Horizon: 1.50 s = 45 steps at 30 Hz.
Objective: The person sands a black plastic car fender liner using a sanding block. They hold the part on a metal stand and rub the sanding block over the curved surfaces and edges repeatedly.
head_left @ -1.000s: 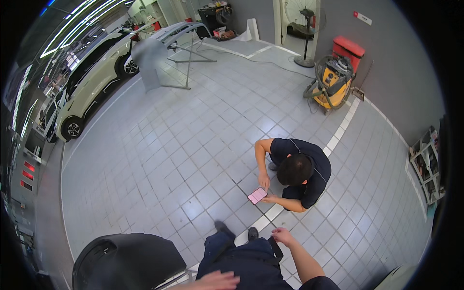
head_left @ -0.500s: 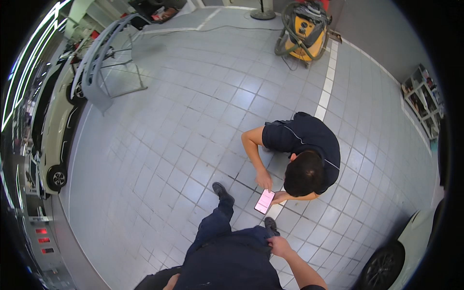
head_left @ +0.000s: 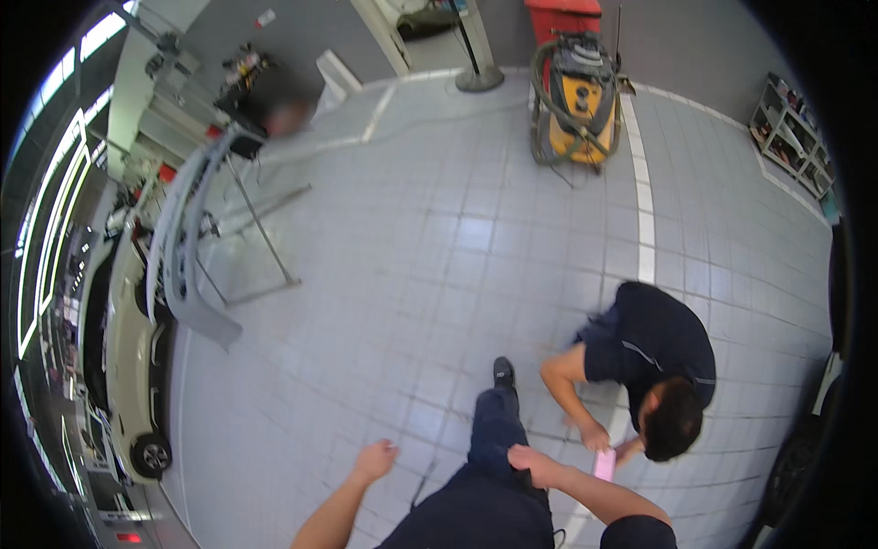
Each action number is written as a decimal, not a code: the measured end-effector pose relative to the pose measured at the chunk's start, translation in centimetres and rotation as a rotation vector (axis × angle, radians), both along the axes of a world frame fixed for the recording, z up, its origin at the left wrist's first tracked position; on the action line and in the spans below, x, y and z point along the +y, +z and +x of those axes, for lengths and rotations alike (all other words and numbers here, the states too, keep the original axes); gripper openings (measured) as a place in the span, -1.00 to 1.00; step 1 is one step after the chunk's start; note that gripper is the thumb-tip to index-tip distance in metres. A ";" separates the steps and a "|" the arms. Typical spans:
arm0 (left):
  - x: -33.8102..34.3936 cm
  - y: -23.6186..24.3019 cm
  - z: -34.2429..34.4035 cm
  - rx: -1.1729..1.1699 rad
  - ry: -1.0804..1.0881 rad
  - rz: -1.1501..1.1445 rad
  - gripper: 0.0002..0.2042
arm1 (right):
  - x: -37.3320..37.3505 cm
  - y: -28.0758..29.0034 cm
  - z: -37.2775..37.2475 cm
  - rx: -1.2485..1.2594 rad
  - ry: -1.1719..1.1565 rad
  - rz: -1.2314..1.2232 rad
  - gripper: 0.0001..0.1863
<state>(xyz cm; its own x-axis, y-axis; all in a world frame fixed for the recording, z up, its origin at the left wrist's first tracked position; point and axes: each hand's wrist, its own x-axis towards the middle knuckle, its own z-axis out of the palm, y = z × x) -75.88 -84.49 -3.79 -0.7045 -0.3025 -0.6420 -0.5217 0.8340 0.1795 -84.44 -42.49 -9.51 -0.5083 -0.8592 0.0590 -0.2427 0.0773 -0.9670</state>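
My left hand (head_left: 375,460) is held out from my body over the tiled floor, its fingers curled. A tiny pale spot shows at its fingertips, too small to name. At my right thigh, my right hand (head_left: 540,467) closes on dark cloth of my clothing (head_left: 532,482). My dark trouser leg (head_left: 498,428) stretches forward, ending in a black shoe (head_left: 504,371). Just to the right, a crouching person (head_left: 660,352) in a dark shirt holds a phone (head_left: 604,464) with a lit pink screen.
Ahead stands a yellow and black vacuum cleaner (head_left: 578,114) before a red bin (head_left: 562,18). A grey car bumper (head_left: 190,265) rests on a metal stand (head_left: 259,229) at left, near a pale car (head_left: 133,348). Shelving (head_left: 791,137) stands far right; a dark wheel (head_left: 794,467) is nearer.
My left hand has come forward into open view from beside my body. My right hand stays at my thigh. The view has shifted, and the crouching person now appears farther right and lower.
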 end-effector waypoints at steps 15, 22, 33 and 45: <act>-17.1 -1.9 -32.4 0.094 0.168 0.153 -0.48 | -21.0 -3.5 -40.6 0.186 0.384 -0.019 -0.78; -31.7 -10.7 -32.0 -0.530 0.182 0.264 -0.24 | -35.5 6.8 -61.8 0.227 0.219 0.158 -0.74; -52.5 -14.7 -70.9 -0.052 -0.007 0.134 -0.50 | -45.5 11.4 -81.7 0.174 -0.389 0.528 -0.59; -68.2 -15.0 -112.7 0.174 0.206 0.255 -0.56 | -53.8 14.0 -115.2 -0.636 -1.072 -0.255 -0.34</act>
